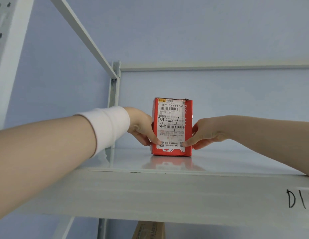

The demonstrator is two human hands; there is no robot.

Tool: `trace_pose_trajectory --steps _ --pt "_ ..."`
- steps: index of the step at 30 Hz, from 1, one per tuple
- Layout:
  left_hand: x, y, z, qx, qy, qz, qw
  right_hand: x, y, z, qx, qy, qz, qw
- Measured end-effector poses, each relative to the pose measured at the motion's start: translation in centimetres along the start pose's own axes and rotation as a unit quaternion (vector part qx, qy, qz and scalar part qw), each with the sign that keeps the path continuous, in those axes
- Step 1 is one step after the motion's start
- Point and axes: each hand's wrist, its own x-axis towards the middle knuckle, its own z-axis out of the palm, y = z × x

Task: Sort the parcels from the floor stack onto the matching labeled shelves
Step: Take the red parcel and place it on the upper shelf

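The red parcel stands upright on the grey metal shelf, mid-view. Its white shipping label faces outward with a handwritten "2-1" across it. The left hand takes it from 9 o'clock and the right hand from 3 o'clock. Each grip is clamped on the parcel, with a thumb on a lower corner of the label and fingers round the side.

The step looks like setting down and squaring. The base appears to sit flat on the shelf, so what remains is likely a clean release. Since the box is tall and narrow, I would lift the thumbs first, then draw both hands straight back toward 6 o'clock, so nothing drags the front face forward and tips it.

Shelf surface shows on both sides of the parcel. The rear upright stands at 10 o'clock, well apart, and the back rail runs across at 12. The front lip lies at 6 o'clock, with the parcel set well back from it. A handwritten mark on the lip at 4 o'clock is cut off by the frame, so I cannot tell whether it matches. A cardboard box sits below the shelf.
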Motion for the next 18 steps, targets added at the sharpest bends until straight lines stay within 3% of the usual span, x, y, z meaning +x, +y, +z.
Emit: trace_pose_trajectory --steps 18 --pt "-0.3 -0.2 0.3 0.016 0.005 -0.036 0.999 -1.3 -0.5 1.2 -0.002 0.042 0.034 0.999"
